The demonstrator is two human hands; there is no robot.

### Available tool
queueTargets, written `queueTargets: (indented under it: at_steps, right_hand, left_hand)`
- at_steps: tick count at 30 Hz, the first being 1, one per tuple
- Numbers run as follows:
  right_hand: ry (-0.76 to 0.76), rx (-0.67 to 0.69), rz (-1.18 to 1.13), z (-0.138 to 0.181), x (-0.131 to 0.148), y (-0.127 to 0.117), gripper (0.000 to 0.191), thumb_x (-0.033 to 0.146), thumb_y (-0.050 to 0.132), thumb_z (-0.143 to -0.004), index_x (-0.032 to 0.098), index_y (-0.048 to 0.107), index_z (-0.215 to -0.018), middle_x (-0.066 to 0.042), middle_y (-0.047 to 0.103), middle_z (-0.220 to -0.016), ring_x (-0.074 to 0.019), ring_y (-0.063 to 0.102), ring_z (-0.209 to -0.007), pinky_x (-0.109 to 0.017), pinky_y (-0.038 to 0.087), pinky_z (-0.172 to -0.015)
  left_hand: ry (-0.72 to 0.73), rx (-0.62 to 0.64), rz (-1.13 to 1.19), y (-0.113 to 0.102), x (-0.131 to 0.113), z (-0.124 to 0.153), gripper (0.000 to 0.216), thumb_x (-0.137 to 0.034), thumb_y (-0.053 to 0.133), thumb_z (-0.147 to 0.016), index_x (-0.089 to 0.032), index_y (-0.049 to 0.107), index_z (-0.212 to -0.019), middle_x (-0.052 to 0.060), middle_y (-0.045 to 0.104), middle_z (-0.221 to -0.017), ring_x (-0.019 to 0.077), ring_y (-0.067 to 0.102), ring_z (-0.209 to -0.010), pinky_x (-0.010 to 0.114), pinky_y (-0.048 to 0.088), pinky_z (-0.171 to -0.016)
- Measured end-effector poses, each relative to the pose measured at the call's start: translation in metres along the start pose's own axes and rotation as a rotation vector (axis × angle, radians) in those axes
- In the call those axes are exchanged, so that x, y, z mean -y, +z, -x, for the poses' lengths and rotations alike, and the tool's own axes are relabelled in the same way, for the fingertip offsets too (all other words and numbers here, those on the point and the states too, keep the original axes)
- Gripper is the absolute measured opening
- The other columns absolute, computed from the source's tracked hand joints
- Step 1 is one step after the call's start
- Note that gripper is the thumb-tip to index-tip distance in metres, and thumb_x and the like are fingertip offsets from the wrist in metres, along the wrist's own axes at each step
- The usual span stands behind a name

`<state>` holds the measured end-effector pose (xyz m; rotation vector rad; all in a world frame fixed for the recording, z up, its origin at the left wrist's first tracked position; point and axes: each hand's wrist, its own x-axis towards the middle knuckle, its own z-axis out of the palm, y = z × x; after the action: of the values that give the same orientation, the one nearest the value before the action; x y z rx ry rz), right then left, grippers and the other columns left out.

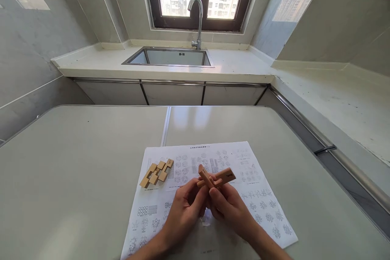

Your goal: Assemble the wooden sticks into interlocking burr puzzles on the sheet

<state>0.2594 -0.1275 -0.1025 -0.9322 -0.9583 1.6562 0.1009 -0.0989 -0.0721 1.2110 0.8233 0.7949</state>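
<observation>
Both hands meet over the printed sheet, fingers closed around crossed wooden puzzle pieces (224,176). My left hand (186,207) grips them from the left, with thumb and fingers bent inward. From the right, my right hand (233,209) pinches the same pieces near where they cross. One piece points up and left, another reaches right and bears a dark mark. My fingers hide the lower parts of the pieces. Left of my hands, several notched wooden pieces (154,178) lie side by side on the paper sheet (265,178), which carries small line diagrams.
The sheet lies on a pale folding table (76,162) with a seam down its middle. Beyond the table stands a white counter (100,59) with a sink (170,65) and a chrome faucet (199,20) under a window. Another counter (341,93) runs along the right side.
</observation>
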Motion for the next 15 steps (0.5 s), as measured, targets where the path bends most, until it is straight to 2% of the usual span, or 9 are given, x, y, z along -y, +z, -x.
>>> queueTargets:
  at_steps: [5,8,10,15]
  right_hand:
    - [0.053,-0.011,-0.143,0.001,0.006,0.002,0.05,0.062,0.075,-0.096,0.016,0.07,-0.114,0.008,0.045,-0.061,-0.0044,0.032,-0.046,-0.021,0.021,-0.045]
    - [0.084,0.05,-0.245,-0.001,0.011,-0.002,0.043,0.058,0.074,-0.098,0.015,0.069,-0.093,0.007,0.046,-0.063,-0.0019,0.029,-0.043,-0.02,0.019,-0.044]
    - [0.109,0.114,-0.311,-0.002,0.014,-0.007,0.044,0.055,0.072,-0.1,0.015,0.066,-0.082,0.005,0.052,-0.068,0.0,0.03,-0.041,-0.02,0.02,-0.042]
    - [0.119,0.189,-0.423,-0.005,0.011,-0.016,0.03,0.044,0.069,-0.104,0.015,0.072,-0.098,-0.001,0.065,-0.086,0.0009,0.042,-0.037,-0.019,0.025,-0.038]
  left_hand:
    - [0.014,-0.033,-0.047,-0.001,-0.001,0.001,0.039,-0.052,0.063,-0.105,-0.015,0.068,-0.093,-0.003,0.048,-0.066,0.0094,0.042,-0.059,0.022,0.037,-0.058]
    - [0.016,-0.061,-0.047,-0.002,0.0,0.001,0.041,-0.053,0.064,-0.104,-0.015,0.069,-0.089,-0.001,0.053,-0.068,0.0097,0.044,-0.059,0.023,0.038,-0.058]
    - [0.009,-0.081,-0.038,-0.003,0.0,0.0,0.042,-0.054,0.064,-0.103,-0.014,0.071,-0.089,0.001,0.057,-0.068,0.0102,0.046,-0.059,0.024,0.04,-0.058]
    - [0.021,-0.054,0.033,-0.005,-0.001,-0.004,0.039,-0.052,0.065,-0.103,-0.015,0.076,-0.098,0.005,0.067,-0.077,0.01,0.048,-0.059,0.024,0.043,-0.058]
